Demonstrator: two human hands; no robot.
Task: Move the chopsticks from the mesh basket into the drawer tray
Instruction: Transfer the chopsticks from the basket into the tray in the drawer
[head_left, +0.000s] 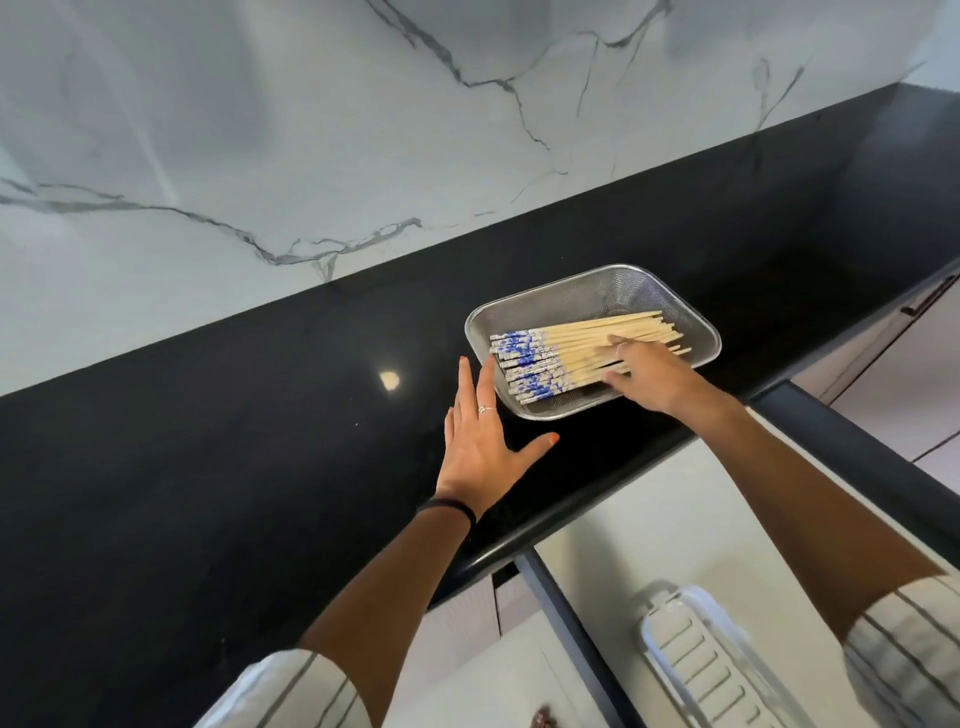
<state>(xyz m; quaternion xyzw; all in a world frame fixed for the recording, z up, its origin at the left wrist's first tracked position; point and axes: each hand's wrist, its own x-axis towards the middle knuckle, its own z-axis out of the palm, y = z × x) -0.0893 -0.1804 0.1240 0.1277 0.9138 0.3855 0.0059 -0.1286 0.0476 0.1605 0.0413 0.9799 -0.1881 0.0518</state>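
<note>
A mesh basket (592, 296) is sitting on the black counter (260, 415), close to its front edge, below a white marble wall (311, 130). A bundle of chopsticks (576, 358) is lying flat inside the basket, the blue-and-white patterned ends pointing left and the plain wooden tips pointing right. The right hand (649, 371) is reaching into the basket and resting on the wooden part of the bundle, fingers curled down over the sticks, though I cannot tell whether they are actually gripping any. The left hand (480, 441) is lying open and flat just left of the basket, fingers spread, fingertips nearly at the basket's rim, holding nothing. Below the counter edge, a drawer (649, 519) is standing open, with a white tray (691, 670) showing inside it.
</note>
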